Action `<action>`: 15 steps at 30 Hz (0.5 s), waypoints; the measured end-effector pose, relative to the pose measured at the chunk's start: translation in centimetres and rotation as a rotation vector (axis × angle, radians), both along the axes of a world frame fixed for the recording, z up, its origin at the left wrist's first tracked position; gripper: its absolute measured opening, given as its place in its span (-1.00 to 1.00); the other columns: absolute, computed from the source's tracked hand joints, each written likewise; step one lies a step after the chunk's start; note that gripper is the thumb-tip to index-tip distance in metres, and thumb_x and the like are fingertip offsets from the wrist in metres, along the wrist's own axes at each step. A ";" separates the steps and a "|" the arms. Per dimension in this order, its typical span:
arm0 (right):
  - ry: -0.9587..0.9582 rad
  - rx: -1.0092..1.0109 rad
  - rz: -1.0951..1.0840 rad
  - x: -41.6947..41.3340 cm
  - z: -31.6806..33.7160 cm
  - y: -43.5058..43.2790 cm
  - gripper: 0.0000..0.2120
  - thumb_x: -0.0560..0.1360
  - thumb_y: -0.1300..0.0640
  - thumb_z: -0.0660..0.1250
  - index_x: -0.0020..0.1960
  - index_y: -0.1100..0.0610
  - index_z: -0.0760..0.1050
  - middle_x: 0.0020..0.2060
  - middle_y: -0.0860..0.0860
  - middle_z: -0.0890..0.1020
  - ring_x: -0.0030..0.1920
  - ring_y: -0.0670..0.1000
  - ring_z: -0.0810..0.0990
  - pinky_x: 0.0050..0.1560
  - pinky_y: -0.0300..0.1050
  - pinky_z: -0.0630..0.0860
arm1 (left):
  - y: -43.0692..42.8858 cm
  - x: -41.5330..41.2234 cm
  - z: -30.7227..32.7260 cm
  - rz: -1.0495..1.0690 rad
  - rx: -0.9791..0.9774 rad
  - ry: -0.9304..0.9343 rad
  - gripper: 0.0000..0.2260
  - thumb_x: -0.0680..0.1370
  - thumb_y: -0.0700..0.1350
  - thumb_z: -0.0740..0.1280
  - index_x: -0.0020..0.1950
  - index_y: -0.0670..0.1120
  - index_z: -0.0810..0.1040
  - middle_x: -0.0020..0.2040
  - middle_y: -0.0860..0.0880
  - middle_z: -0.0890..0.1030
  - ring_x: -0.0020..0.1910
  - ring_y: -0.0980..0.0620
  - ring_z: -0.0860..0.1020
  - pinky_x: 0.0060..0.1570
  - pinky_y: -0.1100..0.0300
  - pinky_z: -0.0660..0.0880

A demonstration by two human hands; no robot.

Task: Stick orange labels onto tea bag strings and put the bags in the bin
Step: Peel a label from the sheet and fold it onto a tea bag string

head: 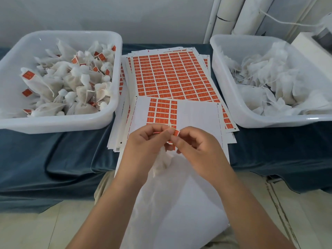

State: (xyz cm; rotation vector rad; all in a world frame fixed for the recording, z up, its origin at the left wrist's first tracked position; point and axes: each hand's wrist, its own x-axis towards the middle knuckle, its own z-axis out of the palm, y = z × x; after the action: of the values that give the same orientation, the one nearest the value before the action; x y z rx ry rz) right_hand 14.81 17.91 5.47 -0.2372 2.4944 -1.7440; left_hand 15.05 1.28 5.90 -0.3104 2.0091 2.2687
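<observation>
Where blue cloth (71,159) lies, left fingers (154,131) and right fingers (187,132) clamped on orange label (176,133).

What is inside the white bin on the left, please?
The left bin holds a pile of tea bags, many with orange labels on their strings. The pile covers the bin's floor, so whatever lies beneath cannot be seen.

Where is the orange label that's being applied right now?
Head view, centre: the orange label is pinched between the left hand and right hand, just above the near end of the partly peeled label sheet.
</observation>
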 end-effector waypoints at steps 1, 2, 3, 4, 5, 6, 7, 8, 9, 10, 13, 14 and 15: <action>0.006 0.000 -0.001 0.0 -0.1 0.0 -0.86 0.61 -0.15 0.38 0.05 -0.12 0.63 -0.07 -0.26 0.71 -0.03 -0.14 0.70 -0.05 -0.38 0.57 | -0.1 -0.1 0.1 -0.012 0.009 -0.014 -0.92 0.60 -0.12 0.48 -0.04 -0.02 0.79 -0.04 -0.07 0.77 -0.12 -0.05 0.74 -0.06 0.20 0.64; 0.008 0.002 -0.004 -0.1 -0.2 0.0 -0.86 0.62 -0.14 0.37 0.12 -0.14 0.63 -0.02 -0.28 0.70 0.01 -0.17 0.69 -0.01 -0.38 0.58 | -0.2 -0.1 0.2 -0.029 0.001 -0.025 -0.92 0.60 -0.10 0.48 -0.03 -0.02 0.79 -0.02 -0.06 0.78 -0.07 -0.06 0.75 -0.03 0.17 0.64; 0.017 0.009 -0.013 -0.1 -0.2 0.1 -0.84 0.63 -0.12 0.36 0.17 -0.16 0.62 0.04 -0.30 0.70 0.06 -0.18 0.68 0.04 -0.37 0.60 | -0.4 -0.2 0.2 -0.042 -0.024 -0.031 -0.92 0.60 -0.08 0.49 -0.03 -0.01 0.79 -0.03 -0.04 0.77 -0.06 -0.03 0.74 -0.02 0.16 0.63; 0.024 0.016 -0.025 -0.1 -0.2 0.2 -0.84 0.62 -0.12 0.36 0.17 -0.19 0.61 0.06 -0.32 0.69 0.08 -0.19 0.68 0.06 -0.36 0.61 | -0.5 -0.3 0.3 -0.050 -0.052 -0.033 -0.92 0.59 -0.06 0.49 -0.04 0.01 0.79 -0.05 -0.02 0.77 -0.08 0.01 0.73 -0.03 0.17 0.61; 0.028 0.016 -0.033 -0.2 -0.3 0.2 -0.88 0.62 -0.12 0.36 0.14 -0.20 0.61 0.05 -0.32 0.69 0.07 -0.19 0.68 0.05 -0.37 0.61 | -0.5 -0.3 0.3 -0.055 -0.070 -0.029 -0.91 0.59 -0.06 0.49 -0.06 0.01 0.79 -0.08 -0.01 0.77 -0.13 0.05 0.71 -0.06 0.20 0.60; 0.024 0.008 -0.035 -0.2 -0.3 0.2 -0.91 0.62 -0.12 0.37 0.10 -0.19 0.61 0.02 -0.31 0.69 0.05 -0.18 0.68 0.02 -0.38 0.60 | -0.6 -0.3 0.3 -0.058 -0.078 -0.022 -0.91 0.59 -0.07 0.49 -0.07 0.01 0.79 -0.10 -0.01 0.76 -0.17 0.08 0.70 -0.10 0.24 0.58; 0.014 -0.007 -0.032 -0.2 -0.3 0.2 -0.93 0.62 -0.12 0.37 0.07 -0.17 0.60 0.00 -0.29 0.70 0.03 -0.16 0.69 -0.01 -0.38 0.60 | -0.5 -0.2 0.3 -0.061 -0.082 -0.014 -0.91 0.60 -0.07 0.48 -0.06 0.01 0.79 -0.12 -0.01 0.76 -0.20 0.09 0.69 -0.13 0.28 0.57; 0.001 -0.023 -0.031 -0.2 -0.3 0.1 -0.91 0.62 -0.13 0.37 0.06 -0.15 0.60 -0.01 -0.27 0.71 0.01 -0.15 0.70 -0.04 -0.38 0.59 | -0.5 -0.2 0.3 -0.061 -0.087 -0.004 -0.91 0.60 -0.07 0.48 -0.05 0.00 0.79 -0.12 -0.01 0.76 -0.20 0.10 0.70 -0.14 0.31 0.57; 0.001 -0.030 -0.033 -0.2 -0.3 0.0 -0.86 0.61 -0.16 0.36 0.05 -0.13 0.60 -0.04 -0.25 0.71 -0.02 -0.14 0.71 -0.07 -0.39 0.59 | -0.5 -0.2 0.3 -0.059 -0.095 0.005 -0.91 0.60 -0.07 0.48 -0.05 0.00 0.79 -0.12 0.00 0.77 -0.20 0.10 0.70 -0.14 0.33 0.57; 0.014 -0.030 -0.036 -0.1 -0.2 -0.1 -0.81 0.60 -0.20 0.34 0.04 -0.11 0.59 -0.07 -0.24 0.72 -0.05 -0.14 0.72 -0.10 -0.39 0.58 | -0.4 -0.2 0.2 -0.060 -0.102 0.016 -0.91 0.60 -0.07 0.48 -0.05 0.01 0.79 -0.13 0.01 0.77 -0.21 0.11 0.70 -0.15 0.34 0.57; 0.072 -0.009 -0.029 0.0 -0.1 -0.2 -0.81 0.60 -0.19 0.31 0.01 -0.09 0.57 -0.13 -0.23 0.71 -0.09 -0.12 0.72 -0.11 -0.39 0.58 | -0.4 -0.2 0.3 -0.094 -0.116 0.039 -0.90 0.61 -0.08 0.48 -0.06 0.02 0.79 -0.15 0.02 0.76 -0.22 0.15 0.69 -0.16 0.38 0.56; 0.086 -0.009 -0.021 0.0 0.0 -0.2 -0.82 0.61 -0.18 0.31 0.01 -0.10 0.57 -0.13 -0.22 0.71 -0.09 -0.10 0.72 -0.10 -0.38 0.58 | -0.4 -0.2 0.3 -0.107 -0.128 0.048 -0.91 0.61 -0.07 0.48 -0.05 0.03 0.79 -0.15 0.02 0.76 -0.21 0.14 0.69 -0.16 0.38 0.56; 0.094 -0.013 -0.009 0.0 0.0 -0.1 -0.83 0.63 -0.17 0.31 0.00 -0.11 0.56 -0.13 -0.21 0.71 -0.09 -0.09 0.72 -0.08 -0.36 0.60 | -0.4 -0.2 0.4 -0.111 -0.142 0.059 -0.90 0.60 -0.05 0.48 -0.05 0.04 0.80 -0.14 0.03 0.76 -0.19 0.14 0.70 -0.15 0.38 0.56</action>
State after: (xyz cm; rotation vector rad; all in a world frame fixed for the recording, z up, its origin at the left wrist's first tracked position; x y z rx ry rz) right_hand 14.84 17.86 5.45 -0.3160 2.5528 -1.7933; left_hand 14.85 0.92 6.27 -0.1401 2.1630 2.0991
